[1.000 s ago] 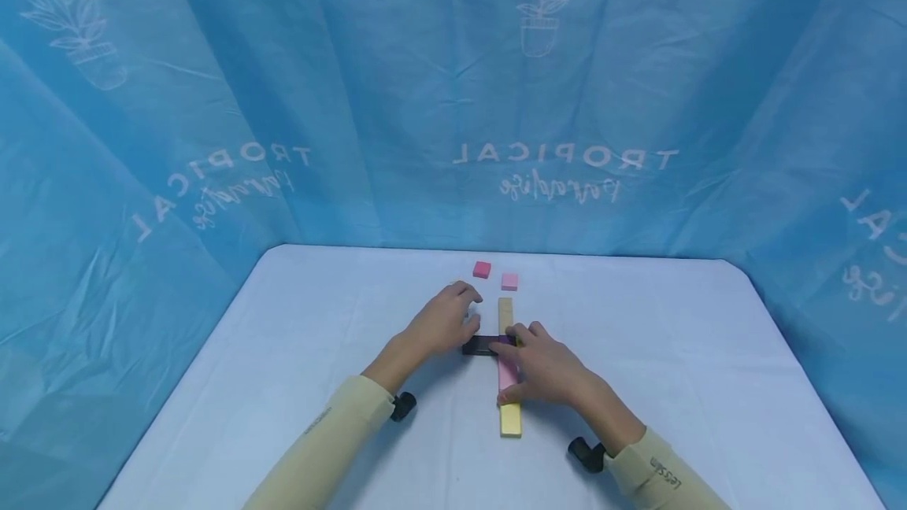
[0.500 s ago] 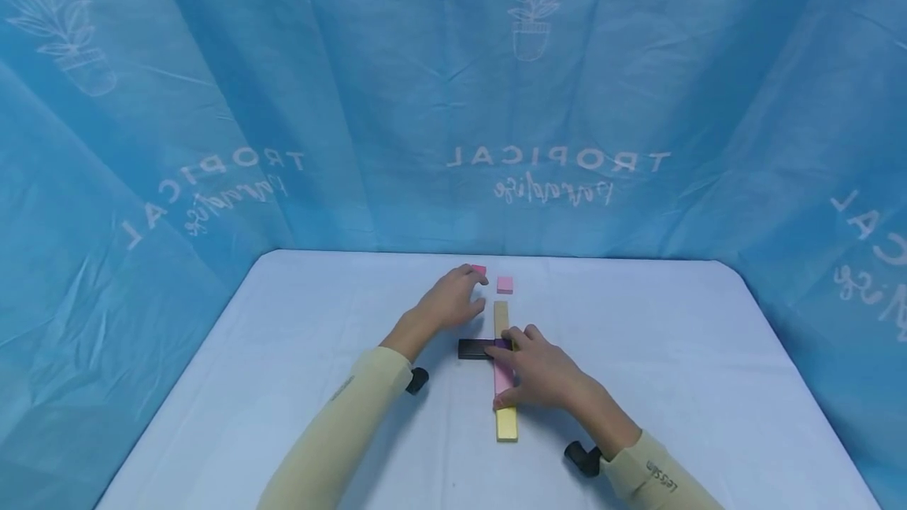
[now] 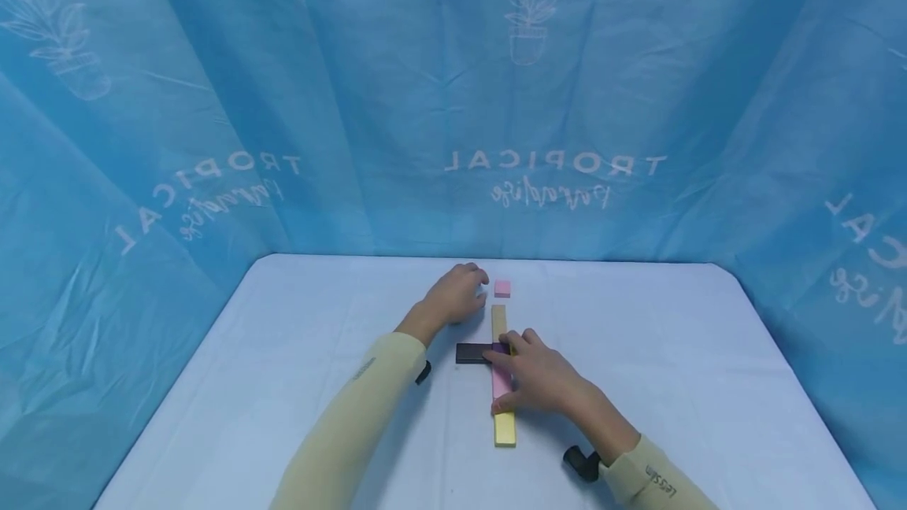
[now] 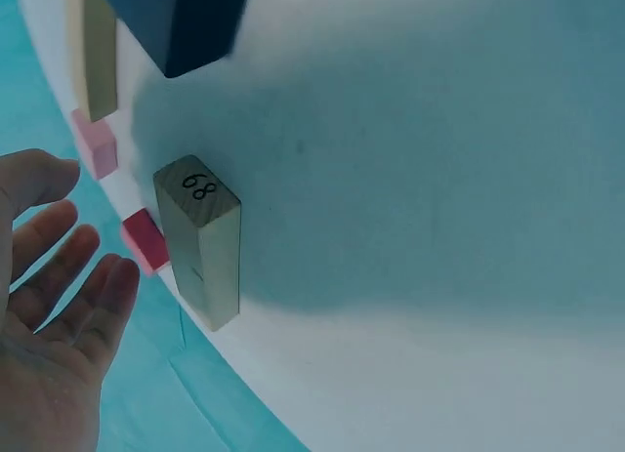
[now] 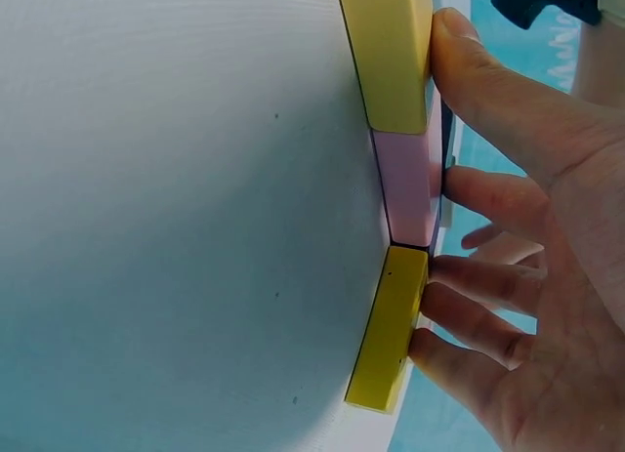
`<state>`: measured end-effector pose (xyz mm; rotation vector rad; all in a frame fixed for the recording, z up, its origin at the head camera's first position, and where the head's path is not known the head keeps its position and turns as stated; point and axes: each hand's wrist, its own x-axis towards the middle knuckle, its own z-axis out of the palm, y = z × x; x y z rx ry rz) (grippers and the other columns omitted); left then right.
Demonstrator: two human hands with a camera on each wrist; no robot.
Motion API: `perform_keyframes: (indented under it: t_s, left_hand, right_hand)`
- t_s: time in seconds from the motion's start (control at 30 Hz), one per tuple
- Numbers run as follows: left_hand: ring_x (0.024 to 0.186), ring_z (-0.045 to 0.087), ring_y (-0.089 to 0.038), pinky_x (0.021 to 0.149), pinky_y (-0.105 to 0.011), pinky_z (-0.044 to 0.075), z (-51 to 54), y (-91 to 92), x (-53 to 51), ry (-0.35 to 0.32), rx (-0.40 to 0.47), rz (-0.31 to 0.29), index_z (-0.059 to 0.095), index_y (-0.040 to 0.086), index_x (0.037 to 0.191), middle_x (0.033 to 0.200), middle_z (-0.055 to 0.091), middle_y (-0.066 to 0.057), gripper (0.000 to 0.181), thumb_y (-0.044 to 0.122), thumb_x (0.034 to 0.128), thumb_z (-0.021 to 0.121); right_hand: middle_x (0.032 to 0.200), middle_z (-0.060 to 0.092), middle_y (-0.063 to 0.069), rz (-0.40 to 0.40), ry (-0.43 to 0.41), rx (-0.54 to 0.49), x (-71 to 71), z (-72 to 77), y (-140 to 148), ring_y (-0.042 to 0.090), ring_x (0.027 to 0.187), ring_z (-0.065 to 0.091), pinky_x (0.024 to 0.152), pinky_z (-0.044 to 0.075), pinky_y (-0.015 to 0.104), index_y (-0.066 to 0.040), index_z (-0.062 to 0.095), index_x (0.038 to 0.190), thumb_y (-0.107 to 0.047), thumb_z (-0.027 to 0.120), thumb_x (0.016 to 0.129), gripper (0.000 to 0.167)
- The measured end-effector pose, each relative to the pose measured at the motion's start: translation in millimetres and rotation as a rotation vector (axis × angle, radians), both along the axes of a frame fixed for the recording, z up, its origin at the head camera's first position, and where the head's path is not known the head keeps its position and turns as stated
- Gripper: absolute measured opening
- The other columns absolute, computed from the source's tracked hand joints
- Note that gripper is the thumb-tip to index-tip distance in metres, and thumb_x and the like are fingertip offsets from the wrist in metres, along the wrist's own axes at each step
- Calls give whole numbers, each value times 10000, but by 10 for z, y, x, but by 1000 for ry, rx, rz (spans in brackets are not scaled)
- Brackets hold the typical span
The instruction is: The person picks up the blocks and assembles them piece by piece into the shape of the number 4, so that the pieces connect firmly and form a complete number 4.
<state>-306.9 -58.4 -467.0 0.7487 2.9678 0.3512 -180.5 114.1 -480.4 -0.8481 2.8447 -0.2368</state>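
Observation:
My left hand (image 3: 459,292) reaches over the far part of the white table, fingers loosely bent and holding nothing. In the left wrist view its fingers are near a red block (image 4: 145,240) and a wooden block with a number on its end (image 4: 198,242). A small pink block (image 3: 502,290) lies just right of that hand. My right hand (image 3: 536,375) rests on a row of blocks, thumb by a pale yellow block (image 5: 395,57) and fingers along a long pink block (image 5: 408,188) and a bright yellow block (image 5: 386,330). The index finger reaches a black block (image 3: 472,353).
A plain wooden block (image 3: 499,321) continues the row at its far end. A purple block, partly covered by the right fingers, lies where the black block meets the row. A blue curtain (image 3: 553,101) hangs behind the white table (image 3: 319,384).
My left hand has moved away from the black block toward the far edge and now covers the red block in the head view. The right hand stays on the row.

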Motion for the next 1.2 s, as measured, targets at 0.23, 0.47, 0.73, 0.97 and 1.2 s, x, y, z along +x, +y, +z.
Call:
perform_keyframes:
  t_s: [0.23, 0.47, 0.73, 0.97, 1.2]
  left_hand:
    - [1164, 511, -208, 982, -363, 433, -25, 144, -17, 9, -31, -5, 621, 119, 1238, 1237, 567, -51, 330, 245, 934, 601]
    - [1147, 514, -202, 969, -357, 440, -47, 206, -44, -14, -47, 24, 619, 121, 1237, 1221, 569, -44, 335, 250, 928, 610]
    - [1139, 514, -206, 969, -366, 439, -104, 212, -96, -12, -54, 30, 626, 131, 1220, 1212, 577, -42, 325, 255, 919, 626]
    - [1158, 498, -204, 985, -358, 427, -144, 240, -129, -1, -57, 4, 607, 125, 1258, 1244, 572, -31, 378, 251, 903, 639]
    - [1105, 483, -183, 970, -324, 428, -136, 298, -191, 35, -87, -32, 592, 140, 1272, 1221, 579, -13, 401, 257, 892, 647]
  right_hand:
    - [1387, 449, 95, -14, -33, -15, 23, -10, 4, 236, 1098, 414, 776, 497, 412, -283, 545, 1374, -704, 719, 651, 854]
    - [1383, 448, 85, -11, -48, -12, 28, -24, -12, 229, 1094, 407, 768, 497, 398, -285, 542, 1375, -711, 710, 655, 853]
    - [1379, 451, 68, -8, -38, -5, 18, -30, -29, 212, 1078, 403, 743, 497, 382, -302, 541, 1375, -716, 709, 653, 849]
    - [1371, 458, 71, -11, -39, -7, 36, -39, -19, 209, 1059, 404, 719, 491, 370, -295, 550, 1369, -711, 715, 651, 846]
    - [1383, 447, 89, 5, 0, -13, -5, -24, 9, 224, 1079, 405, 717, 496, 384, -285, 542, 1376, -704, 706, 671, 836]
